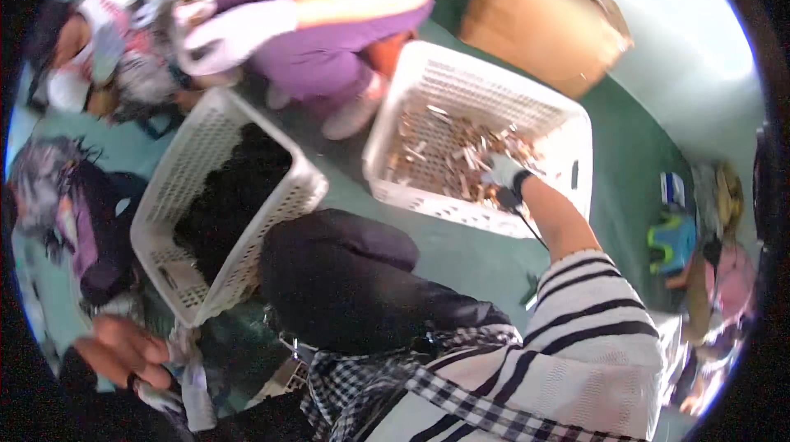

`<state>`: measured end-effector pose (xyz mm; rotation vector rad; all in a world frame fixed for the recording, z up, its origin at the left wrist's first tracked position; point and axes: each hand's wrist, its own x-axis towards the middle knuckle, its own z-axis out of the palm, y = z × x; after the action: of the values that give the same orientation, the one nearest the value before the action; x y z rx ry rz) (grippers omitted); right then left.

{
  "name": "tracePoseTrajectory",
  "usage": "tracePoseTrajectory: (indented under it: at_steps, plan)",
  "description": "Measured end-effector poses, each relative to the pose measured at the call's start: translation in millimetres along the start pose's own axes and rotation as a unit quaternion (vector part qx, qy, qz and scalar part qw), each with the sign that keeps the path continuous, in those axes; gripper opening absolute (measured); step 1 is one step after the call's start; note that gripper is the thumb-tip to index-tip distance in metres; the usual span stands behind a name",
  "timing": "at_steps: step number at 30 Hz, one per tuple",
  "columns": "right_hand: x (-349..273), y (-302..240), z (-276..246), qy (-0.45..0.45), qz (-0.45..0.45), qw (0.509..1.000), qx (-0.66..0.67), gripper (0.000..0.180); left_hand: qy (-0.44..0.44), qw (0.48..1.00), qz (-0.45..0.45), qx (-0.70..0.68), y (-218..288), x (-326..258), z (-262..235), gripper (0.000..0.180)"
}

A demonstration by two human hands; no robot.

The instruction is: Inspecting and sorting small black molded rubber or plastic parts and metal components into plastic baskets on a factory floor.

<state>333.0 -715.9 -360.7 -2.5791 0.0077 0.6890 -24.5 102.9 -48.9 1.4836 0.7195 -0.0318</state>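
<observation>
My right hand [504,170], in a pale glove with a dark band at the wrist, reaches down into a white plastic basket [485,216]. It is among small, shiny, copper-brown and silvery pieces [465,154] scattered over the basket's bottom. Blur and the pieces obscure its fingers, so I cannot make out whether they grip anything. A dark cord runs from the wrist band along my forearm. My left hand does not show.
Left of my knee stands another tilted white basket [309,187] holding a black heap [234,195]. Across from me sits a person in purple trousers [317,59] with gloved hands. A cardboard box [543,22] stands behind the right basket. More people sit at the left edge.
</observation>
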Motion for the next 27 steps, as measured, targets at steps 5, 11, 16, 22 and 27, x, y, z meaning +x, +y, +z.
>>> tracePoseTrajectory:
  at_steps: [5,11,16,22,27]
  plan:
    - [-21,-33,-5,-0.083,0.020,0.996,-0.021,0.091,-0.186,0.971,0.035,-0.148,23,60,-12,0.057]
    - [-16,-94,-22,-0.115,-0.008,0.954,-0.276,0.097,-0.276,0.940,0.031,-0.196,32,73,-16,0.063]
    - [13,-121,-10,-0.193,-0.008,0.870,-0.454,0.092,-0.289,0.933,0.042,-0.212,36,85,-22,0.065]
    - [58,-111,17,-0.248,-0.021,0.793,-0.556,0.065,-0.233,0.943,0.062,-0.230,35,95,-27,0.060]
    - [72,-88,50,-0.217,-0.189,0.704,-0.649,0.051,-0.198,0.947,0.087,-0.236,41,68,-38,0.056]
